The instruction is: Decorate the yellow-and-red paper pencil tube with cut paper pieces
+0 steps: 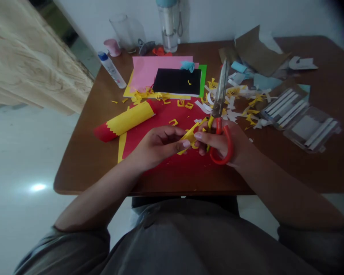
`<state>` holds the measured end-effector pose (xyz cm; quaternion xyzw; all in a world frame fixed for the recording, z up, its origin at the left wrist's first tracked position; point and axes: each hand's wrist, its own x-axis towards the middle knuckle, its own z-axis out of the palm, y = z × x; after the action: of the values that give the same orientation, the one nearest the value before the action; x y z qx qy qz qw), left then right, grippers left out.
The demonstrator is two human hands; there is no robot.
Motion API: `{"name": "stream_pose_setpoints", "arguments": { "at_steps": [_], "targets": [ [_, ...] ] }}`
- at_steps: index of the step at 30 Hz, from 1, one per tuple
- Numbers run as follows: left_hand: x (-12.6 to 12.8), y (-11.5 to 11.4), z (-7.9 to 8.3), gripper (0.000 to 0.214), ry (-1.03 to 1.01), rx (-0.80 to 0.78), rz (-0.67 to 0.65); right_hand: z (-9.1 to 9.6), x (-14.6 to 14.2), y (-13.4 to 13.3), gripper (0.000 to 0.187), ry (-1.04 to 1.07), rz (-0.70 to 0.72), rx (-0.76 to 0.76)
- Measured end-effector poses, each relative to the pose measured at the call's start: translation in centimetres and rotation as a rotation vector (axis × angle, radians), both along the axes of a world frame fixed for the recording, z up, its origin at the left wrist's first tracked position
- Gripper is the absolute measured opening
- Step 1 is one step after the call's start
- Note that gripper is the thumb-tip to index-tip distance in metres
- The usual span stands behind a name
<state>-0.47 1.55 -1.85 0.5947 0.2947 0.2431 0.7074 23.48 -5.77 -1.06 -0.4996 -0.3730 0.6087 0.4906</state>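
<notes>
My right hand (218, 143) grips red-handled scissors (221, 97), the blades closed and pointing away from me. Its fingertips also touch a small yellow paper piece (190, 136). My left hand (157, 145) pinches that same yellow piece between thumb and fingers. Both hands hover over a red paper sheet (172, 164) lying on the brown table (304, 168). A rolled red and yellow paper tube (124, 121) lies to the left of my hands.
Pink, black, green and yellow sheets (172, 78) are stacked farther back. Yellow and white scraps (240, 103) litter the middle. Clear plastic cases (299, 118) sit at right, brown card (255, 51) behind. A glue bottle (112, 70), glass (123, 30) and water bottle (167, 26) stand along the far edge.
</notes>
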Motion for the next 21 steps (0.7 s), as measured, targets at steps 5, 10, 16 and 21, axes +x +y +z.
{"name": "stream_pose_setpoints", "arguments": {
  "at_steps": [5,10,16,21],
  "targets": [
    [0.2,-0.4,1.1,0.034,0.13,0.116,0.016,0.1,0.0,-0.1,0.044,-0.063,0.001,0.005],
    [0.1,-0.7,1.4,0.043,0.157,0.137,0.014,0.5,-0.5,-0.3,0.045,-0.091,-0.01,0.002],
    [0.1,-0.5,1.1,0.05,0.175,0.317,0.328,0.5,0.0,-0.4,0.057,-0.242,0.075,-0.014],
    [0.3,-0.2,1.4,0.051,0.116,0.354,0.538,0.9,0.4,-1.3,0.053,-0.287,0.396,-0.096]
  ]
}}
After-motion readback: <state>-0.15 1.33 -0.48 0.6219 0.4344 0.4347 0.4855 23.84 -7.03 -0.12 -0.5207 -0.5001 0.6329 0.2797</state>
